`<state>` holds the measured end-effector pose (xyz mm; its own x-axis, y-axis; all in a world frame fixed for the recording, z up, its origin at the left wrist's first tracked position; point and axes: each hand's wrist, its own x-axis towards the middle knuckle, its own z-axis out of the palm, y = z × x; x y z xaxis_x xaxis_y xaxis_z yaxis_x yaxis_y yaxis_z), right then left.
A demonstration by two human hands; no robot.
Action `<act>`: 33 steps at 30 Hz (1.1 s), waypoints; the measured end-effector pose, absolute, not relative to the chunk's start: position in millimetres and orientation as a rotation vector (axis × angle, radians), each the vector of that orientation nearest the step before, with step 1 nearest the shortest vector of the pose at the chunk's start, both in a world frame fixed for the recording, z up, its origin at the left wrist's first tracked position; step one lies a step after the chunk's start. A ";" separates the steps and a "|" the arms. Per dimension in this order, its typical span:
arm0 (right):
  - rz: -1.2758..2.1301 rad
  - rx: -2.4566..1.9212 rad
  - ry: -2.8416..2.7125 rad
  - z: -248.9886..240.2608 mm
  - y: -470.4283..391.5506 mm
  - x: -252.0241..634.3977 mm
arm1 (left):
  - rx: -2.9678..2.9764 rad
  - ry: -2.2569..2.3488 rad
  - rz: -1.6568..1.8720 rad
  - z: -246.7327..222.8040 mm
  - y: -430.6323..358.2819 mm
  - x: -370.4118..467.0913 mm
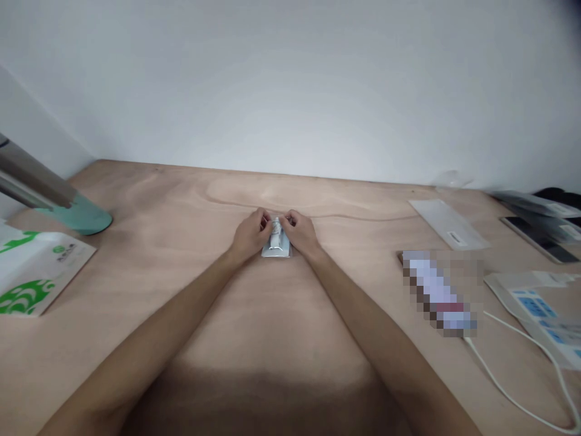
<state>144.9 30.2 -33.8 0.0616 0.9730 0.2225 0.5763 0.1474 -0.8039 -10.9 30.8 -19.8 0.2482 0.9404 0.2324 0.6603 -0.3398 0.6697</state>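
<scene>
Both hands meet at a small clear plastic packet (276, 247) over the middle of the wooden table. Something white shows inside the packet, too small to make out. My left hand (252, 232) pinches the packet's upper left edge, with its fingers curled. On the upper right edge, my right hand (301, 232) holds it the same way, thumb towards the middle. The packet's lower end points towards me and shows below the fingers.
A metal and teal cylinder (84, 213) and a white-green bag (45, 272) are at left. At right are a blurred-out phone (438, 290) with a white cable (499, 396), a clear sleeve (447, 224), a dark device (540, 239) and a blue-printed plastic bag (540, 309).
</scene>
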 end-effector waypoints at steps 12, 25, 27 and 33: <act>0.610 -1.521 -1.612 -34.4 30.5 145.1 | 2.070 1.458 0.860 -18.1 29.7 -10.3; 0.604 -1.521 -1.616 -36.1 31.5 145.3 | 2.076 1.459 0.855 -19.5 31.2 -10.6; 0.609 -1.519 -1.617 -36.1 31.4 145.4 | 2.076 1.463 0.854 -19.5 31.2 -10.5; 0.613 -1.528 -1.616 -36.0 32.0 145.6 | 2.063 1.453 0.849 -18.5 30.0 -10.2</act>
